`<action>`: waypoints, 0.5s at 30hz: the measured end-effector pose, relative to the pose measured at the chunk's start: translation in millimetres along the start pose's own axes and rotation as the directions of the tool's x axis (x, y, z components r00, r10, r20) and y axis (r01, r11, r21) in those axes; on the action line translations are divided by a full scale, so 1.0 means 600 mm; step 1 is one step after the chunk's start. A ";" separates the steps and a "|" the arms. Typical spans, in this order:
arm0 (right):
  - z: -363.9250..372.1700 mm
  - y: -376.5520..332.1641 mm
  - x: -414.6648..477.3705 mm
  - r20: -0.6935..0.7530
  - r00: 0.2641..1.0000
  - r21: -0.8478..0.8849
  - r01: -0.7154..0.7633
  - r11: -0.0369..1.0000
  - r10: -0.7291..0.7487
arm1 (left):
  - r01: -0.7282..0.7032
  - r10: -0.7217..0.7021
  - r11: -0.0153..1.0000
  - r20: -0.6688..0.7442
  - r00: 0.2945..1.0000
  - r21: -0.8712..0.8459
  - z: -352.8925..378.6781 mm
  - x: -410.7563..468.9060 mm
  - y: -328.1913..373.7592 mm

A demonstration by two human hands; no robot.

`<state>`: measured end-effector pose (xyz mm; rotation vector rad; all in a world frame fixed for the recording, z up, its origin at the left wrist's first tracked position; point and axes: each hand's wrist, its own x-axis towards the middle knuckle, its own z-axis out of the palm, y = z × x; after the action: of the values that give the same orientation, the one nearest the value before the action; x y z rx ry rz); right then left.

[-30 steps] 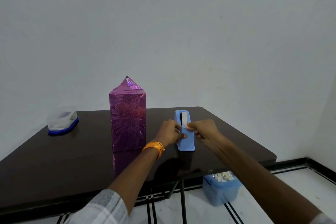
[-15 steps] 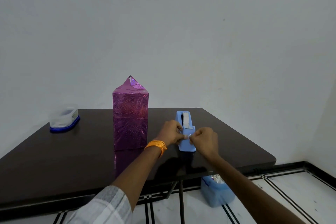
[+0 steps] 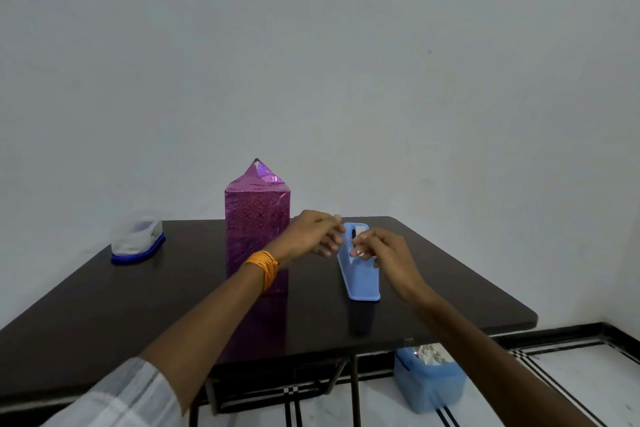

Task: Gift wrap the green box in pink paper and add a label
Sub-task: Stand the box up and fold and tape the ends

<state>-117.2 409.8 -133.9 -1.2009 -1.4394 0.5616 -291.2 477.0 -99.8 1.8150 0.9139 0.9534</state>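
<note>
Two hands part: the left hand (image 3: 311, 236) has let go of the tape holder (image 3: 362, 282), fingers loose; the right hand (image 3: 386, 253) pinches a bit of tape (image 3: 357, 253), likely for the pink box (image 3: 256, 229).

We are looking at the box (image 3: 257, 239) standing tall and straight near the middle of the dark table (image 3: 104, 305). Shiny pink paper (image 3: 263, 178) is covering every side we can see. At the top, the paper is folding up into a pointy flap. The box is sitting just left of the blue tape holder (image 3: 362, 279), not touching it.
</note>
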 end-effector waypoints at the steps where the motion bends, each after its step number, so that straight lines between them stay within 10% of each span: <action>1: 0.008 -0.010 0.002 0.002 1.000 0.041 -0.015 0.999 0.015 | -0.022 0.022 1.000 -0.005 1.000 0.012 -0.011 -0.008 0.010; 10: 0.071 -0.079 0.021 0.115 0.990 0.167 -0.098 0.981 0.080 | -0.316 0.397 0.850 -0.120 0.910 0.422 -0.075 -0.058 0.043; 15: 0.084 -0.096 0.046 0.271 0.949 0.258 -0.235 0.937 0.164 | -0.336 0.557 0.531 -0.021 0.830 0.778 -0.100 -0.071 0.064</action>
<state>-180.1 427.0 -85.6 -1.0771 -1.3871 1.0573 -354.3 447.6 -55.0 2.8024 1.1336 1.2873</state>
